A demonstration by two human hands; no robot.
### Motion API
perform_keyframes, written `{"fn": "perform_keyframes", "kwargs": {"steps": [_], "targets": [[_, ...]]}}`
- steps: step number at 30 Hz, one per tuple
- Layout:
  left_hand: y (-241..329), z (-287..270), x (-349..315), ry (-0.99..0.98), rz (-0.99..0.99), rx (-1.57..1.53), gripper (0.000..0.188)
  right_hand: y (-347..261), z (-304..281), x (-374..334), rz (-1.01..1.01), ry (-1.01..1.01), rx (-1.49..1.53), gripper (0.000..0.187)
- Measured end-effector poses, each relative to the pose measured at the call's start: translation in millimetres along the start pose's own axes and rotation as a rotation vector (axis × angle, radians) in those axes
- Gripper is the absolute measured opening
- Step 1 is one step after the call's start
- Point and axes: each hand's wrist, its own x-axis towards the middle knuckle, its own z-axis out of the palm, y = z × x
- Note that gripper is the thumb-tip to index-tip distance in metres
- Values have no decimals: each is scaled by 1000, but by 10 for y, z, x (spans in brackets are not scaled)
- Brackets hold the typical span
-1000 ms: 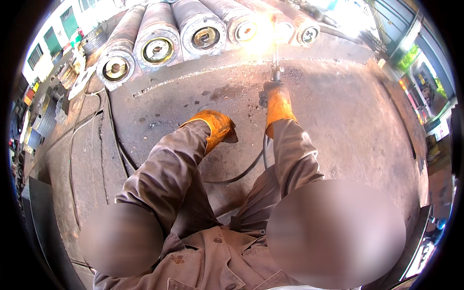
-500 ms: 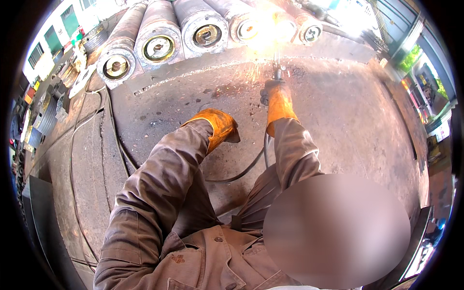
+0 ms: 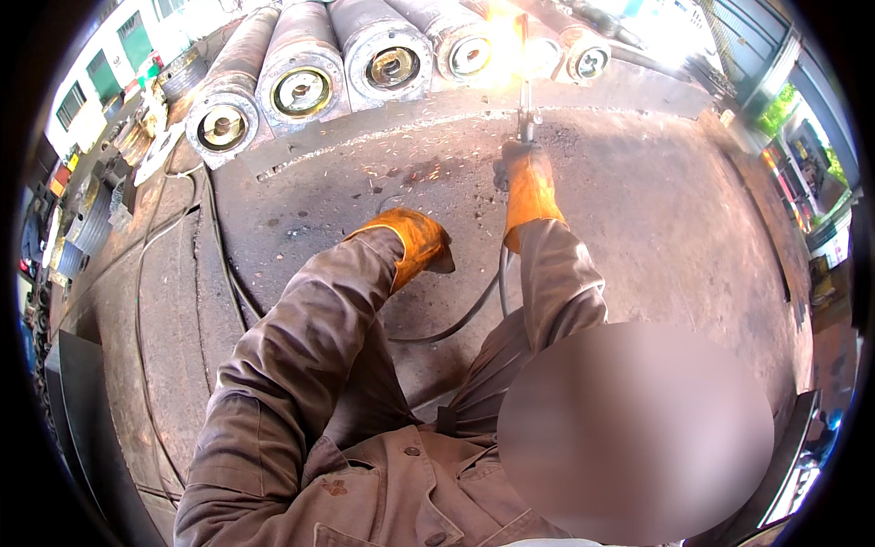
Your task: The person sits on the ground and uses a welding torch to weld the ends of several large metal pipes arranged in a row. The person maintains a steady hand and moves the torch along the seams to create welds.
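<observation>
My right hand point(image 3: 526, 169), in an orange leather glove with a dark palm side, is closed around the handle of a cutting torch point(image 3: 526, 118). The torch points away from me, and its slim tubes run toward a bright orange flame point(image 3: 507, 41). That glare lies between two thick steel cylinders point(image 3: 469, 56) in the far row and washes out part of their ends. My left hand point(image 3: 421, 242), gloved the same way, is bent downward near my left knee, apart from the torch. Its fingers are hidden, so I cannot tell their shape.
Several rusty cylinders point(image 3: 392, 68) lie side by side at the far edge, ring-shaped ends facing me. Dark hoses point(image 3: 223, 264) cross the floor plate point(image 3: 656, 219) on the left, and another hose point(image 3: 456, 326) curves below my right arm. Metal coils point(image 3: 88, 219) stand far left.
The white glare has shrunk to a narrower orange flame, and fewer sparks fly. More of the torch's tubes shows now. My right hand has shifted very slightly; my left hand stays nearly still.
</observation>
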Motion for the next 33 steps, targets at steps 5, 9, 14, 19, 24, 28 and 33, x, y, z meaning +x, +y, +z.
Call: {"fn": "perform_keyframes", "kwargs": {"steps": [5,9,14,19,24,28,33], "targets": [[188,-37,71,-64,-84,130,84,17,-139,-13,-105,-76,118,28],[217,-50,38,-51,-52,136,84,1,-159,125,-66,-106,121,30],[246,-81,-104,-29,-54,89,83,8,-89,128,-40,-60,128,28],[179,-62,-22,-28,-24,92,82,19,-90,87,-50,-59,88,30],[173,-49,2,-22,-24,81,82,2,-106,36,-66,-49,57,32],[173,-47,-32,-3,4,61,81,-26,-98,27,-89,-48,42,33],[188,-45,-64,-2,-48,50,77,-21,-88,-29,-116,-50,41,35]]}}
